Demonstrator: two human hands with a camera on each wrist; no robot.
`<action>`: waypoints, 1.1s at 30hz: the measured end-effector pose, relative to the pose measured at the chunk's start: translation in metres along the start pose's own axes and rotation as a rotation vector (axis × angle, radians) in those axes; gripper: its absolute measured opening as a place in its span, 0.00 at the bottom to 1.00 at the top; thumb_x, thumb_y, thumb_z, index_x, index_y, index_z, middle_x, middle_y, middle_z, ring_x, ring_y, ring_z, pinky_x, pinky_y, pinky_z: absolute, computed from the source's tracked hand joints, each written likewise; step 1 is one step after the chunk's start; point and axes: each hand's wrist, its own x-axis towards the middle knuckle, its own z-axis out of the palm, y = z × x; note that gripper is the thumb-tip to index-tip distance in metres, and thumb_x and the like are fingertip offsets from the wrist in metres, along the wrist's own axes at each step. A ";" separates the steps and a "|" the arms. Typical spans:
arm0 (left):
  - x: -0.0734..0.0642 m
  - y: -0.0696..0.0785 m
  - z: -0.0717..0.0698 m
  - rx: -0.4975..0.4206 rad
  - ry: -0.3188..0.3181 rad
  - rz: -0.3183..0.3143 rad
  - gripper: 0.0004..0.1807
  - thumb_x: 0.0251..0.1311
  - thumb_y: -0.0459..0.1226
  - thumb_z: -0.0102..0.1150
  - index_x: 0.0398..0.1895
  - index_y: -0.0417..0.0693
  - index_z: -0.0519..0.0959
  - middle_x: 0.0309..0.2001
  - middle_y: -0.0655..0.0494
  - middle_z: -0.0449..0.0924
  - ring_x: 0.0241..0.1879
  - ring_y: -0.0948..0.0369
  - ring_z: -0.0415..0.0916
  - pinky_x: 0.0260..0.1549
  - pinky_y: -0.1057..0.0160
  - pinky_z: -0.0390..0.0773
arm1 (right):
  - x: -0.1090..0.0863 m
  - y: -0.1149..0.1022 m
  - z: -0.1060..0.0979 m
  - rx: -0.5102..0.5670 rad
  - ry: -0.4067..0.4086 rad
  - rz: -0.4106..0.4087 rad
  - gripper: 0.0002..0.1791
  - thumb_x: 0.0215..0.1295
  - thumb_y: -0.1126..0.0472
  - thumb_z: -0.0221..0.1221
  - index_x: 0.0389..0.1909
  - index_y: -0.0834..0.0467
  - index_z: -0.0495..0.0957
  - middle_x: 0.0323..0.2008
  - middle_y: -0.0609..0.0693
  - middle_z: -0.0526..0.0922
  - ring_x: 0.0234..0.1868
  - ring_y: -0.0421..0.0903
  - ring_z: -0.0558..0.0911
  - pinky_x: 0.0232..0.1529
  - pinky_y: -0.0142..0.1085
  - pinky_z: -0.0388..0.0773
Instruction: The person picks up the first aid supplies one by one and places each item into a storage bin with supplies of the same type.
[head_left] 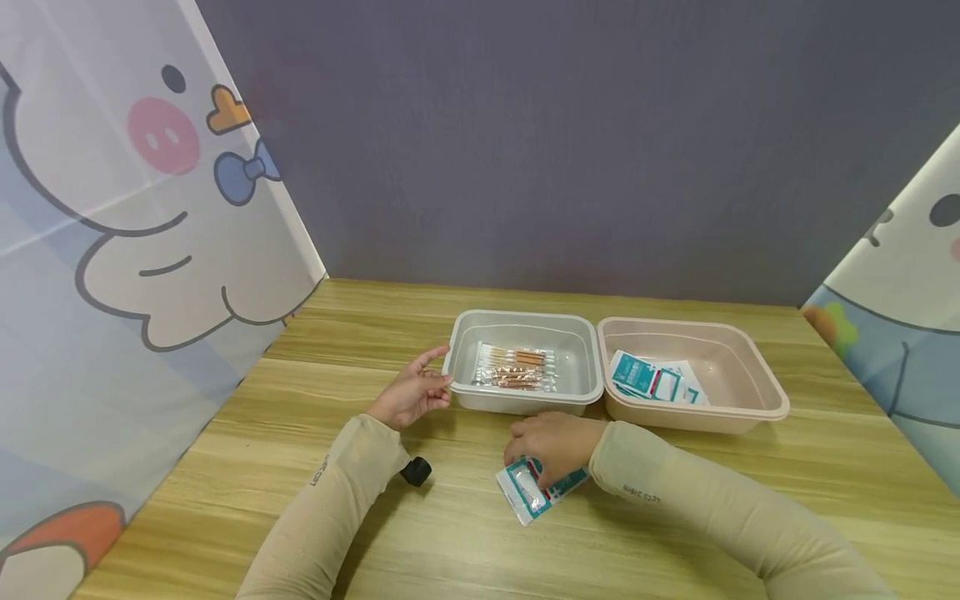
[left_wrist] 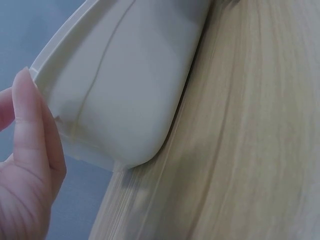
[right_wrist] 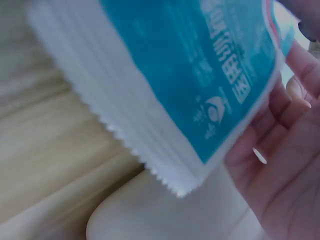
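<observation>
My left hand (head_left: pixel 415 392) is at the left side of a white plastic basin (head_left: pixel 525 402), its fingers touching the rim. The left wrist view shows a mostly straight finger (left_wrist: pixel 29 110) against that rim. In the basin lie clear packs of brown cotton swabs (head_left: pixel 517 368). In front of it, low over the table, my right hand (head_left: pixel 553 446) pinches a teal and white sachet (head_left: pixel 525 492) with a clear window. Up close, the sachet (right_wrist: pixel 200 75) has a serrated white end and white print. Part of it is hidden under my fingers.
A pink plastic basin (head_left: pixel 720 411) stands directly right of the white one, with several similar teal and white sachets (head_left: pixel 652 379) at its left end. Both are on a wood-grain table (head_left: pixel 450 533). A grey wall (head_left: pixel 555 150) rises behind, and cartoon-printed panels (head_left: pixel 45 250) stand at the sides.
</observation>
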 end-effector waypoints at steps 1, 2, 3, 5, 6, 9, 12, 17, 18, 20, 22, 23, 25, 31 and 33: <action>0.000 0.000 0.000 0.002 0.001 -0.001 0.36 0.66 0.22 0.44 0.75 0.44 0.46 0.27 0.54 0.70 0.19 0.67 0.73 0.21 0.74 0.80 | 0.000 0.000 -0.001 0.018 -0.011 0.003 0.20 0.50 0.54 0.73 0.46 0.47 0.81 0.36 0.37 0.74 0.37 0.33 0.71 0.44 0.27 0.74; 0.000 -0.001 0.000 0.004 0.001 -0.002 0.36 0.67 0.22 0.44 0.75 0.44 0.46 0.27 0.54 0.70 0.20 0.67 0.73 0.21 0.74 0.80 | -0.001 0.000 -0.001 0.039 -0.023 0.004 0.17 0.52 0.56 0.71 0.44 0.49 0.82 0.35 0.38 0.75 0.36 0.33 0.71 0.43 0.27 0.75; -0.001 -0.001 0.000 0.005 0.001 -0.003 0.36 0.67 0.22 0.44 0.75 0.44 0.46 0.28 0.53 0.70 0.20 0.66 0.73 0.21 0.74 0.80 | -0.001 -0.001 -0.002 0.063 -0.037 0.007 0.14 0.54 0.57 0.70 0.42 0.50 0.82 0.34 0.38 0.76 0.35 0.33 0.72 0.42 0.27 0.75; -0.001 -0.002 -0.001 0.008 0.000 -0.004 0.36 0.67 0.22 0.44 0.75 0.44 0.46 0.28 0.53 0.70 0.20 0.66 0.73 0.22 0.74 0.80 | -0.002 0.000 -0.002 0.109 -0.062 0.015 0.09 0.57 0.58 0.68 0.39 0.52 0.82 0.32 0.37 0.76 0.33 0.33 0.71 0.40 0.26 0.75; -0.001 -0.002 -0.001 0.008 0.000 -0.003 0.36 0.67 0.22 0.44 0.75 0.44 0.46 0.28 0.53 0.70 0.20 0.66 0.73 0.22 0.74 0.80 | -0.002 0.000 -0.002 0.127 -0.069 0.016 0.07 0.58 0.59 0.67 0.38 0.52 0.81 0.31 0.37 0.76 0.32 0.34 0.71 0.39 0.26 0.75; -0.001 -0.003 -0.002 0.009 -0.003 0.000 0.36 0.67 0.22 0.44 0.75 0.44 0.46 0.28 0.53 0.70 0.20 0.67 0.73 0.22 0.74 0.80 | -0.004 0.001 -0.002 0.189 -0.060 0.038 0.07 0.61 0.59 0.65 0.39 0.52 0.79 0.31 0.36 0.76 0.32 0.34 0.72 0.37 0.27 0.75; -0.001 -0.003 -0.003 0.010 -0.007 0.003 0.36 0.67 0.22 0.44 0.75 0.44 0.46 0.27 0.54 0.70 0.20 0.67 0.73 0.22 0.75 0.80 | -0.007 0.003 -0.002 0.245 -0.037 0.056 0.09 0.62 0.59 0.64 0.40 0.50 0.76 0.30 0.35 0.74 0.30 0.34 0.72 0.35 0.27 0.75; -0.001 -0.003 -0.003 0.009 -0.011 0.001 0.36 0.67 0.22 0.44 0.75 0.44 0.46 0.28 0.53 0.70 0.20 0.67 0.73 0.22 0.75 0.80 | -0.014 0.005 -0.003 0.362 0.025 0.034 0.14 0.61 0.61 0.65 0.46 0.52 0.75 0.31 0.35 0.77 0.31 0.32 0.74 0.34 0.26 0.76; -0.001 -0.003 -0.003 0.009 -0.009 0.001 0.36 0.67 0.22 0.44 0.75 0.44 0.46 0.28 0.53 0.70 0.20 0.67 0.73 0.21 0.75 0.80 | -0.015 0.006 -0.003 0.388 0.035 0.032 0.16 0.61 0.62 0.64 0.49 0.53 0.75 0.32 0.35 0.78 0.31 0.31 0.75 0.36 0.26 0.76; 0.000 -0.003 -0.003 0.002 -0.007 0.000 0.36 0.67 0.22 0.44 0.75 0.45 0.46 0.28 0.53 0.70 0.20 0.67 0.74 0.22 0.74 0.80 | -0.018 0.008 -0.004 0.429 0.064 0.028 0.21 0.61 0.63 0.64 0.55 0.55 0.74 0.37 0.37 0.80 0.34 0.31 0.75 0.40 0.27 0.77; 0.001 -0.002 -0.003 -0.003 -0.006 -0.003 0.36 0.67 0.22 0.45 0.75 0.45 0.46 0.27 0.53 0.71 0.20 0.67 0.73 0.21 0.74 0.80 | -0.021 0.010 -0.005 0.458 0.094 0.027 0.27 0.61 0.62 0.64 0.61 0.56 0.71 0.43 0.39 0.80 0.39 0.32 0.76 0.46 0.30 0.77; 0.001 -0.002 -0.003 -0.004 -0.007 -0.003 0.36 0.67 0.22 0.45 0.75 0.45 0.46 0.27 0.53 0.71 0.20 0.67 0.73 0.21 0.74 0.80 | -0.022 0.011 -0.006 0.475 0.109 0.026 0.28 0.61 0.62 0.64 0.63 0.58 0.70 0.46 0.40 0.80 0.41 0.33 0.75 0.49 0.31 0.76; 0.002 -0.002 -0.003 -0.006 -0.011 -0.004 0.36 0.67 0.22 0.45 0.75 0.45 0.46 0.27 0.53 0.71 0.20 0.66 0.74 0.21 0.74 0.81 | -0.025 0.012 -0.008 0.558 0.137 0.026 0.31 0.61 0.61 0.64 0.65 0.59 0.68 0.50 0.43 0.79 0.45 0.35 0.75 0.52 0.32 0.75; 0.001 0.001 -0.002 0.016 -0.010 -0.002 0.36 0.67 0.22 0.44 0.75 0.44 0.46 0.26 0.54 0.71 0.20 0.67 0.73 0.22 0.74 0.80 | -0.031 0.013 -0.011 0.908 0.200 -0.044 0.32 0.63 0.64 0.61 0.66 0.67 0.62 0.46 0.46 0.80 0.42 0.40 0.78 0.47 0.31 0.78; 0.001 0.001 -0.002 0.024 -0.010 -0.006 0.36 0.67 0.22 0.44 0.75 0.44 0.46 0.26 0.54 0.70 0.20 0.67 0.73 0.22 0.74 0.80 | -0.033 0.013 -0.011 0.942 0.219 -0.071 0.31 0.64 0.64 0.61 0.65 0.69 0.62 0.44 0.47 0.81 0.40 0.39 0.79 0.44 0.30 0.79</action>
